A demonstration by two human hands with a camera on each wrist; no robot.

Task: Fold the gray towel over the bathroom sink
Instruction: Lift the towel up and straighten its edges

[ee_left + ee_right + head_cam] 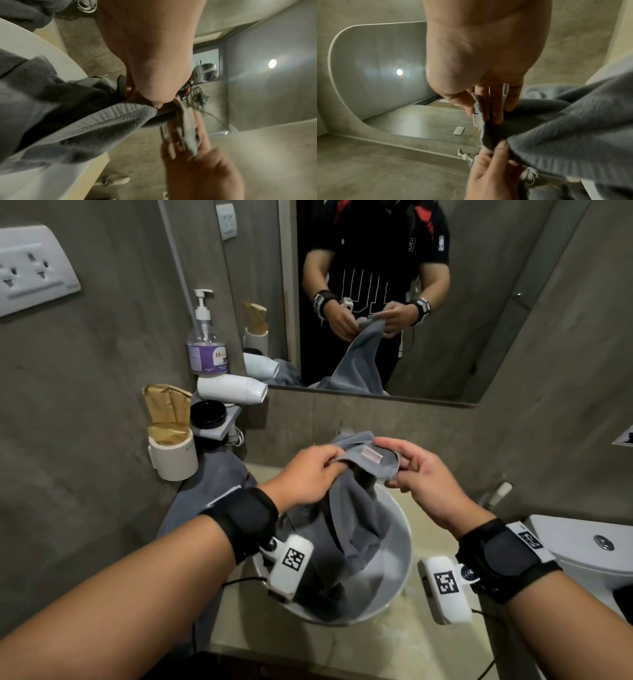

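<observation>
Both hands raised over sink (394, 594); L hand (308, 477) & R hand (421, 477) fingers pinch gray towel (356, 508) edge.

The left hand (308, 474) and the right hand (416, 477) both pinch the top edge of the gray towel (352, 518), near its small label (372, 455). The towel hangs down into the white sink (397, 577) on the counter (394, 652). A soap bottle (206, 337) stands at the left wall.

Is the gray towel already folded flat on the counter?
No, the gray towel hangs bunched from both hands, its lower end in the sink.
</observation>
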